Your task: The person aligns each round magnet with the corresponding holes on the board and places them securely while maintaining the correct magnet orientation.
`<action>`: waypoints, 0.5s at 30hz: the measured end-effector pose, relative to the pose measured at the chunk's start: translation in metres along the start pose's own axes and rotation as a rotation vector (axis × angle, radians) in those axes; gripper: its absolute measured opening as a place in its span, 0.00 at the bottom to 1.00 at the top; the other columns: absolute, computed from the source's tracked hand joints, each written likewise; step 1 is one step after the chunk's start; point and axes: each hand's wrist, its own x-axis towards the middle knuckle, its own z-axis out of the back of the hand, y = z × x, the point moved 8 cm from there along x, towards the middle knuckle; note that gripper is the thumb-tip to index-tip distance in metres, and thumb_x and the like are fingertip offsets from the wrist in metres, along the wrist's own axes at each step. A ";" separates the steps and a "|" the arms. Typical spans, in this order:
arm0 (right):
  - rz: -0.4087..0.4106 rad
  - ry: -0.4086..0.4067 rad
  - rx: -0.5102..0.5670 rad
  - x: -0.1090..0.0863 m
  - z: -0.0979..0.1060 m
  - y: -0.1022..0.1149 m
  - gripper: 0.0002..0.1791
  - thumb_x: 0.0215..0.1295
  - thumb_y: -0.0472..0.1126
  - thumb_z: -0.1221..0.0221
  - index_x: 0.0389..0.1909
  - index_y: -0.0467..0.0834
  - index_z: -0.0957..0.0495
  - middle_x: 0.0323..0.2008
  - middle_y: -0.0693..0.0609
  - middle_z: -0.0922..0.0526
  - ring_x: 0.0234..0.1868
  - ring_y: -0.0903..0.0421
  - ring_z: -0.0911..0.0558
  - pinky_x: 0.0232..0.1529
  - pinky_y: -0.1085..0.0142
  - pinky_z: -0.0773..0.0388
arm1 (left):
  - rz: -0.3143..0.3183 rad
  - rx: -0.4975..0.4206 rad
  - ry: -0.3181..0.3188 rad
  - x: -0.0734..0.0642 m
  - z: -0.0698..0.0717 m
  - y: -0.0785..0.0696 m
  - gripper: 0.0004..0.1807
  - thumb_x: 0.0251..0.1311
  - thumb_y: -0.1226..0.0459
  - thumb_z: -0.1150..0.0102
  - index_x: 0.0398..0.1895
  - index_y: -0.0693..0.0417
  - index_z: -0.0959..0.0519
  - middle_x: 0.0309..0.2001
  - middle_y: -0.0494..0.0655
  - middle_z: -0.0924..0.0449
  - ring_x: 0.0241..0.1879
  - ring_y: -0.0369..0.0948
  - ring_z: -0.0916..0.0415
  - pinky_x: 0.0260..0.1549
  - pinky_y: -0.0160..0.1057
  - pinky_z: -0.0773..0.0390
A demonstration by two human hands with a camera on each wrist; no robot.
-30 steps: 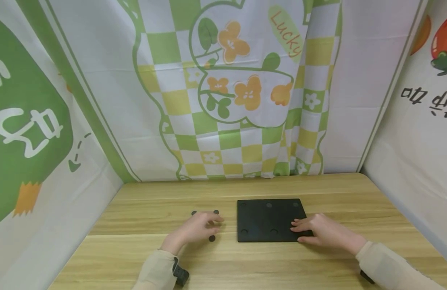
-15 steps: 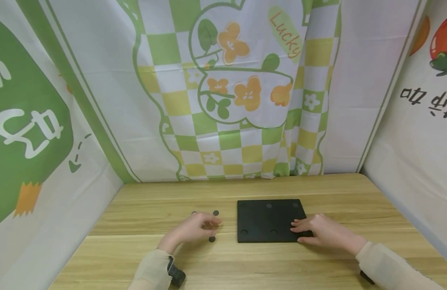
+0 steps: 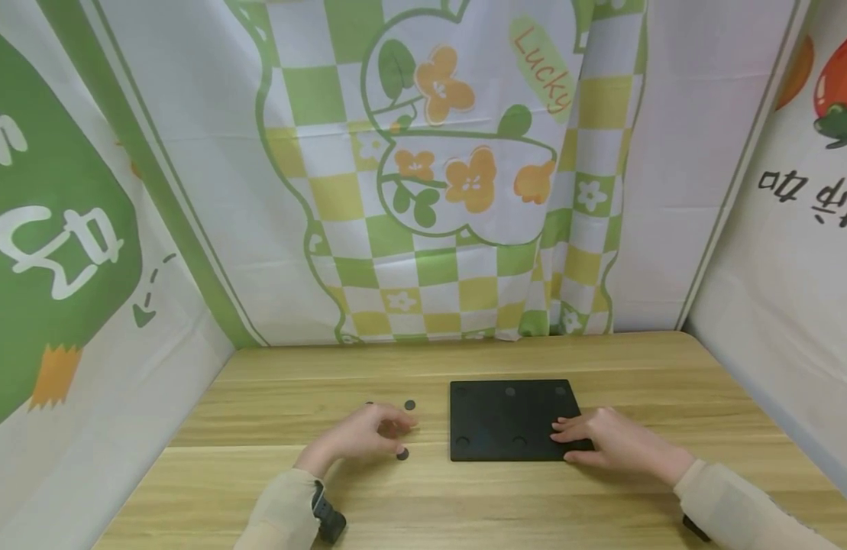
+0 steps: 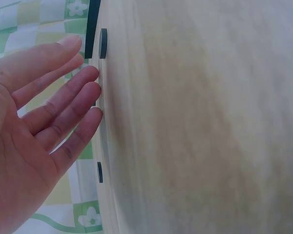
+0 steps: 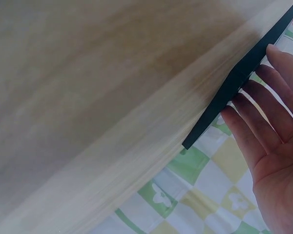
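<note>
Find dark disc (image 3: 410, 405) at 2 o'clock from loosely spread left grip (image 3: 357, 434) — looks light, stiff; best taken by rim. Note right grip (image 3: 610, 441) spread at 4 o'clock on black board (image 3: 499, 416).

Black board (image 3: 499, 416) partly behind right fingers (image 3: 570, 429)

The left hand (image 4: 27, 146) shows its palm, its slightly bent, parted fingers (image 4: 78, 140) pointing at one edge of the pale wooden surface (image 4: 195, 117), which is seen at a very low angle. Against that edge appear an upper dark disc (image 4: 103, 44) near the thumb, a lower dark disc (image 4: 100, 172) past the little finger, and a sliver mostly hidden by fingertips, contact unclear. Beside the upper disc shows a dark slab (image 4: 93, 29); beyond the edge is checked, flowered cloth (image 4: 63, 204).
</note>
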 end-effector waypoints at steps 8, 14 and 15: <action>-0.001 -0.003 -0.004 -0.001 0.000 0.000 0.17 0.62 0.49 0.39 0.49 0.47 0.17 0.49 0.46 0.17 0.49 0.51 0.16 0.42 0.56 0.17 | 0.001 -0.013 0.025 0.001 0.000 0.005 0.22 0.54 0.61 0.33 0.55 0.48 0.22 0.50 0.43 0.23 0.46 0.42 0.27 0.46 0.41 0.24; -0.002 -0.008 -0.011 -0.001 -0.002 -0.001 0.17 0.62 0.49 0.39 0.49 0.47 0.17 0.49 0.46 0.17 0.49 0.51 0.16 0.42 0.56 0.17 | -0.008 -0.024 0.037 0.003 -0.001 0.005 0.21 0.52 0.64 0.31 0.52 0.48 0.20 0.48 0.43 0.24 0.43 0.42 0.27 0.43 0.36 0.24; 0.000 -0.011 -0.013 -0.001 -0.001 -0.001 0.17 0.62 0.49 0.39 0.49 0.47 0.17 0.49 0.46 0.17 0.49 0.51 0.16 0.42 0.56 0.17 | -0.009 -0.025 0.038 0.004 -0.001 0.006 0.21 0.51 0.64 0.31 0.51 0.48 0.20 0.48 0.44 0.24 0.43 0.42 0.27 0.42 0.35 0.24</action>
